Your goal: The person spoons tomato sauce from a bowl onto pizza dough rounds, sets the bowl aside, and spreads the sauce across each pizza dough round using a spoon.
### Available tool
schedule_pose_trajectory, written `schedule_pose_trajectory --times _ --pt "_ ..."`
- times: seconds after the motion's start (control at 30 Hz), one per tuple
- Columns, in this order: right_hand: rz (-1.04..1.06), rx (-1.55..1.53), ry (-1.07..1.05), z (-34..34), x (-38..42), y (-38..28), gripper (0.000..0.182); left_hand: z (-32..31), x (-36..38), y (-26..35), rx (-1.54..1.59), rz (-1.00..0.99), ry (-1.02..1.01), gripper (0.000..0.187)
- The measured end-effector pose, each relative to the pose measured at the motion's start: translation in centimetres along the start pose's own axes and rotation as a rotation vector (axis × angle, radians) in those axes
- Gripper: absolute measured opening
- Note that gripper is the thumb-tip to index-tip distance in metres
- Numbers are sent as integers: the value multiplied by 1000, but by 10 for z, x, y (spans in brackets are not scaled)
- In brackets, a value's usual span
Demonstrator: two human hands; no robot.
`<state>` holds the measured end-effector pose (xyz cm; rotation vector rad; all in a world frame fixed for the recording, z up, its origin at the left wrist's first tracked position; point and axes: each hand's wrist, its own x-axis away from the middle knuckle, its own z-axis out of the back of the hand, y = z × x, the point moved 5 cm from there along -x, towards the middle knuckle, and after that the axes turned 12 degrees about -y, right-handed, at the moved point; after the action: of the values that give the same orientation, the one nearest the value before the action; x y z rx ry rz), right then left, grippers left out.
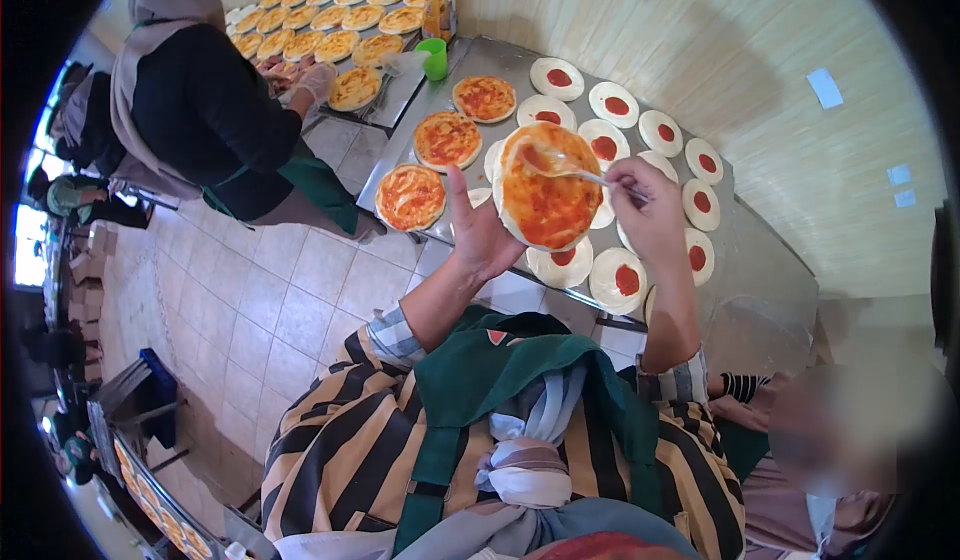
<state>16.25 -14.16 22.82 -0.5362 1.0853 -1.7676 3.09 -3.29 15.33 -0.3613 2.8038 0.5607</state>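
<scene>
My left hand point(485, 235) supports a round pizza base point(552, 210) from below, its thumb standing up clear of the edge. Red sauce covers most of the base and leaves a pale rim. My right hand point(645, 195) grips a spoon point(588, 174) by the handle. The spoon's bowl rests against the sauce near the top of the base. Beneath, several pale bases with a dab of red sauce in the middle, such as this one point(622, 280), lie on the metal table point(745, 290). Fully sauced bases point(410, 198) sit along its left side.
A second table at the back left bears rows of topped pizzas point(340, 45). A person in a dark top point(215, 110) works there with a gloved hand. A green cup point(432, 60) and a bottle point(437, 10) stand by the tables' meeting edge. Another person point(800, 460) is close at my right.
</scene>
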Motion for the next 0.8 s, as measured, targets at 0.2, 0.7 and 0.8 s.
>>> schedule_pose_trajectory --times 0.2,0.7,0.8 --pt "120 13 190 3 -16 2 10 -11 -4 0 -15 1 27 123" --pt "-149 168 158 12 26 26 14 21 -35 24 -33 -52 149 105" --pt "19 1 253 -2 11 12 23 28 -46 25 -98 29 102 100"
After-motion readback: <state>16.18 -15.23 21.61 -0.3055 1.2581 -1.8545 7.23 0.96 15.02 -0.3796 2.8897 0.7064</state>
